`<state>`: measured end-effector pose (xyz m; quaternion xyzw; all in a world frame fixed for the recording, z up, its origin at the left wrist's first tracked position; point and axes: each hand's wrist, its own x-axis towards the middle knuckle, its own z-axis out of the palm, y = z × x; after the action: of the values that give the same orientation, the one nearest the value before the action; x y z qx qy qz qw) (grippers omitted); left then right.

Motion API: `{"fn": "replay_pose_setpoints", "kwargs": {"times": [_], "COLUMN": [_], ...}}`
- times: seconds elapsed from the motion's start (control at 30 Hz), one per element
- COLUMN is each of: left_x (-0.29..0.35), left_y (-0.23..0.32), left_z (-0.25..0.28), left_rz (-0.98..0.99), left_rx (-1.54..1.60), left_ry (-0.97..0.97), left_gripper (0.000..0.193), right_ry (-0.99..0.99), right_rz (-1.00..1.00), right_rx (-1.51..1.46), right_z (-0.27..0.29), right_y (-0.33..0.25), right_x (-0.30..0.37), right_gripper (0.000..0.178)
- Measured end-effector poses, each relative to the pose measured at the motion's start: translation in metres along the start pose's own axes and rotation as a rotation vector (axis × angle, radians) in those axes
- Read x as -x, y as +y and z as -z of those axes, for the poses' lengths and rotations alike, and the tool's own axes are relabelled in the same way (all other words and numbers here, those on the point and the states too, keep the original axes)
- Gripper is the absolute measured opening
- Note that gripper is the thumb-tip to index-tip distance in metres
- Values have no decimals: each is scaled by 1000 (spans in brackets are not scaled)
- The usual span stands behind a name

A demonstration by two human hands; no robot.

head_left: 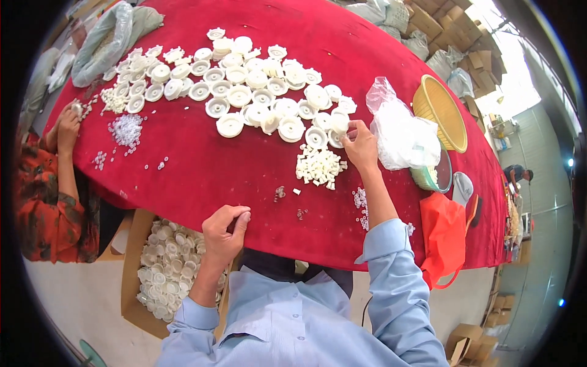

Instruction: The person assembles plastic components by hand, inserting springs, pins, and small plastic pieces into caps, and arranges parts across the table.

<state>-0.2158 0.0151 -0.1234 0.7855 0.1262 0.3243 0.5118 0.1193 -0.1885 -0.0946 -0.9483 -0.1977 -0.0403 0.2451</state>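
Observation:
My right hand [362,147] reaches to the near right end of a wide spread of white round plastic parts [238,95]. Its thumb and fingers close on the edge of one white round plastic part [335,139]. Below that hand lies a heap of small cream plastic pieces [319,166]. My left hand [225,232] is over the table's near edge, thumb against curled fingers; anything inside it is hidden. Small metal springs [280,192] lie on the red cloth between my hands. Small white rings [361,205] lie beside my right forearm.
A clear plastic bag [403,136], a yellow basket [437,110], a green-rimmed bowl [449,174] and a red bag [441,235] stand at right. A cardboard box [133,269] of white parts is below the table edge. At left, another person's hands [68,128] work beside clear rings [126,130].

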Motion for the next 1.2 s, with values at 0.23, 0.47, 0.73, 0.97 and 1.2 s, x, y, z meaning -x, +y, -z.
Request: {"fn": "replay_pose_setpoints", "kwargs": {"times": [0.23,0.47,0.73,0.97,1.2], "left_x": [-8,-3,1,38,69], "left_y": [-2,-5,-5,51,57], "left_z": [-15,-15,-12,-25,-61], "left_rz": [-108,-103,-146,674,725], "left_rx": [-138,-143,-125,905,800], "left_ry": [-35,-21,20,-400,-267], "left_gripper": [9,12,9,49,28], "right_ry": [93,-134,-17,-215,-293], "right_rz": [41,358,58,300,363], "right_rx": [-83,61,-936,-844,-821], "right_z": [3,14,76,44,57], "right_y": [-8,-21,-40,-85,-52], "right_x": [-2,-19,38,225,245], "right_gripper": [55,46,54,57,60]}}
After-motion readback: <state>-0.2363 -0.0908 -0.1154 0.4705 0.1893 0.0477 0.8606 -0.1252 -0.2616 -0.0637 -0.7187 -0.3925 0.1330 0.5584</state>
